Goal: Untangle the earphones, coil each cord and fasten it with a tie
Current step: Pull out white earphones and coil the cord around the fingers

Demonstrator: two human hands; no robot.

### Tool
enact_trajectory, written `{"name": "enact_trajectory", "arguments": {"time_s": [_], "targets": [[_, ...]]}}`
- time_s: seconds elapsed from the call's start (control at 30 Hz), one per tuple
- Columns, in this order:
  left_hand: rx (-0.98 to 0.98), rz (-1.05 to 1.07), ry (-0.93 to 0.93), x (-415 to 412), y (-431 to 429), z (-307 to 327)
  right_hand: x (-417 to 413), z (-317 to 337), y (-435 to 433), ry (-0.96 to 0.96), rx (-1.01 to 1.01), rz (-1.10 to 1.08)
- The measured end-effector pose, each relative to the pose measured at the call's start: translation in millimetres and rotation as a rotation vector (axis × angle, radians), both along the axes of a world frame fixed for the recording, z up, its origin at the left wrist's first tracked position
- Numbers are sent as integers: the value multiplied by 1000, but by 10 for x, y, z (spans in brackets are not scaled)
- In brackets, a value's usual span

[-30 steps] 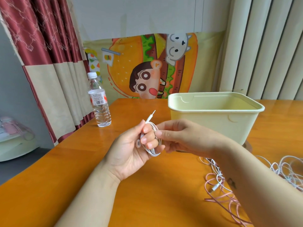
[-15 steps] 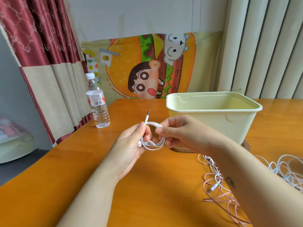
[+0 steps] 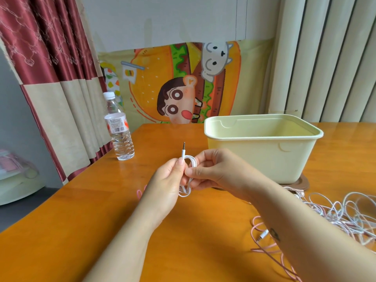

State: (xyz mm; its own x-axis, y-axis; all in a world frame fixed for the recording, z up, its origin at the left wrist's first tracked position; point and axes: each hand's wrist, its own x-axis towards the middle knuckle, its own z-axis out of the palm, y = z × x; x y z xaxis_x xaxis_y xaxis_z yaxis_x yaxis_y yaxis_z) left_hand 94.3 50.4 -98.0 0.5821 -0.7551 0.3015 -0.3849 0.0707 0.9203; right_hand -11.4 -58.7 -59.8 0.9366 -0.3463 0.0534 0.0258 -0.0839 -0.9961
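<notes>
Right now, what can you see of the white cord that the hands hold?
The white cord is thin and looks like smooth plastic. It is wound into several loops, a narrow upright oval held above the table. Its plug, white with a metal tip, points up from the top. The left hand pinches one side, the right hand the other. No tie shows on it.

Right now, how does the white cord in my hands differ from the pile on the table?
The white cord is wound into a coil; the pile of cords lies tangled. The left hand and right hand hold the white cord; the pile rests on the table. Both show a plug.
</notes>
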Motion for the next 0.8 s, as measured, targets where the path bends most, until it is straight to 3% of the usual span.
{"name": "enact_trajectory", "arguments": {"time_s": [0.23, 0.5, 0.8], "targets": [[37, -39, -26, -71, 3, 45, -17, 10, -38, 52, -67, -11], [47, -67, -23, -95, 9, 40, -1, -6, -45, 47, 14, 57], [110, -234, 111, -56, 78, 95, 39, -12, -24, -34, -148, 14]]}}
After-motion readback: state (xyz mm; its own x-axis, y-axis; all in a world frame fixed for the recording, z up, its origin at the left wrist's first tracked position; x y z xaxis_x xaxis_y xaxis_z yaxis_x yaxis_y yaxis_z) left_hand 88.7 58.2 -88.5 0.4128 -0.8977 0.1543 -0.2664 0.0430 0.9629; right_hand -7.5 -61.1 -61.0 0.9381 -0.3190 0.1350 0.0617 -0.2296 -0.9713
